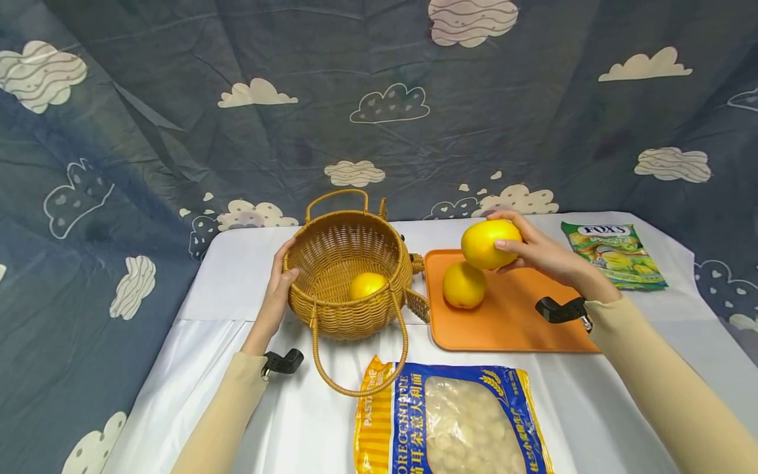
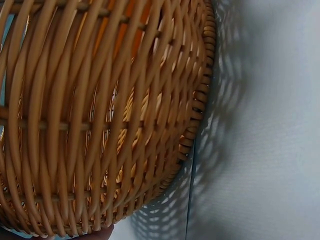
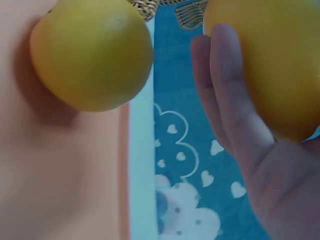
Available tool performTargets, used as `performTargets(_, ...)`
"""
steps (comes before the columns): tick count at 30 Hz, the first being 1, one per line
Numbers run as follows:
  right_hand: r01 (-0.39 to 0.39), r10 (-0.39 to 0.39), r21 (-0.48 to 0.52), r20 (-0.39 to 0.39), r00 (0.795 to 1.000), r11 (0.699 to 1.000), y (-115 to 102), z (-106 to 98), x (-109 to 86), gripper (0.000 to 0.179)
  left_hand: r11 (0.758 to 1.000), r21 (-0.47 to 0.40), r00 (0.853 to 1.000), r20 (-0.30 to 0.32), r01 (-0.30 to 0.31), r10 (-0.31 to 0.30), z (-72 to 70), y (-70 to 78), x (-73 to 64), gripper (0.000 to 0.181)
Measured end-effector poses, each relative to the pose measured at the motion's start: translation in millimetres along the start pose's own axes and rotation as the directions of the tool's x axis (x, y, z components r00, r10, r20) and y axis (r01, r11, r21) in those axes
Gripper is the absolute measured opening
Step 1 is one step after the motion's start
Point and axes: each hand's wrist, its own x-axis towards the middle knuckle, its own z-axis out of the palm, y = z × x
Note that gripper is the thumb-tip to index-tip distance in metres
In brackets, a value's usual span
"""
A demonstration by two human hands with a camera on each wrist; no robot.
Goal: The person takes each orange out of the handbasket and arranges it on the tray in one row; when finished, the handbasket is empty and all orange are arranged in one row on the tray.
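Left hand (image 1: 275, 284) pinches wicker basket (image 1: 349, 321), 9 o'clock | right hand (image 1: 537, 250) grips raised yellow fruit (image 1: 482, 245), 3 o'clock | I'd carry high, basket braced

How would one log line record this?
left hand: holds wicker basket; right hand: grips yellow fruit; basket: second fruit; orange tray: third fruit

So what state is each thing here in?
Basket: open
Basket fruit: lying inside
Raised fruit: held by right grip
Orange tray: lying flat
Tray fruit: resting there
Front handle: lowered
Rear handle: upright
Pasta bag: lying flat
Green bag: lying flat
Left grip: holding basket
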Motion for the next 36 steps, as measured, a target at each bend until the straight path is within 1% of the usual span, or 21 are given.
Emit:
performTargets(2,-0.009,0.009,0.050,0.007,1.000,0.999,4.0,-0.9,-3.9,0.044,1.000,-0.006,1.000,0.000,-0.001,0.001,-0.1,-0.3,-0.1,0.060)
performTargets(4,-0.026,0.025,0.064,0.009,1.000,0.998,8.5,-2.0,-7.3,0.044,1.000,-0.009,1.000,0.002,0.000,0.000,-0.2,-0.4,-0.2,0.061)
performTargets(8,-0.053,0.052,0.023,0.009,0.999,0.998,16.8,-3.6,-13.5,0.055,1.000,-0.008,1.000,0.001,-0.002,0.002,-0.6,-0.5,-0.5,0.061)
performTargets(12,-0.068,0.068,-0.018,-0.016,0.998,0.998,22.4,-5.2,-19.0,0.063,1.000,-0.006,1.000,0.002,-0.005,0.005,-0.8,-0.2,-0.7,0.061)
performTargets(15,-0.083,0.083,-0.011,-0.036,0.996,0.996,24.9,-5.8,-22.2,0.058,1.000,-0.004,1.000,0.000,-0.008,0.008,-0.8,-0.3,-1.0,0.061)
performTargets(17,-0.097,0.097,0.012,-0.050,0.994,0.995,27.3,-6.0,-23.9,0.054,1.000,-0.003,1.000,-0.001,-0.009,0.009,-0.9,-0.7,-0.9,0.061)
performTargets(20,-0.110,0.111,0.019,-0.068,0.992,0.994,32.5,-6.2,-26.4,0.054,1.000,-0.002,1.000,-0.002,-0.011,0.011,-0.7,-0.7,-0.7,0.061)
performTargets(22,-0.117,0.116,-0.012,-0.089,0.989,0.993,37.2,-6.1,-27.9,0.057,1.000,-0.003,1.000,-0.001,-0.013,0.013,-0.5,-0.7,-0.3,0.061)
performTargets(24,-0.120,0.112,-0.070,-0.107,0.988,0.990,42.3,-5.2,-29.6,0.061,1.000,-0.007,1.000,-0.002,-0.015,0.015,0.0,-0.3,-0.1,0.060)
performTargets(28,-0.143,0.117,-0.164,-0.157,0.981,0.976,52.8,-1.8,-32.9,0.067,1.000,-0.008,1.000,-0.004,-0.014,0.014,0.8,0.4,0.2,0.059)
performTargets(32,-0.175,0.139,-0.188,-0.192,0.972,0.966,59.6,3.9,-35.8,0.073,1.000,-0.003,1.000,-0.003,-0.013,0.013,0.6,0.2,0.2,0.059)
performTargets(36,-0.179,0.135,-0.210,-0.205,0.969,0.961,68.5,9.1,-35.7,0.076,1.000,-0.003,1.000,-0.002,-0.018,0.018,0.0,-0.1,-0.2,0.059)
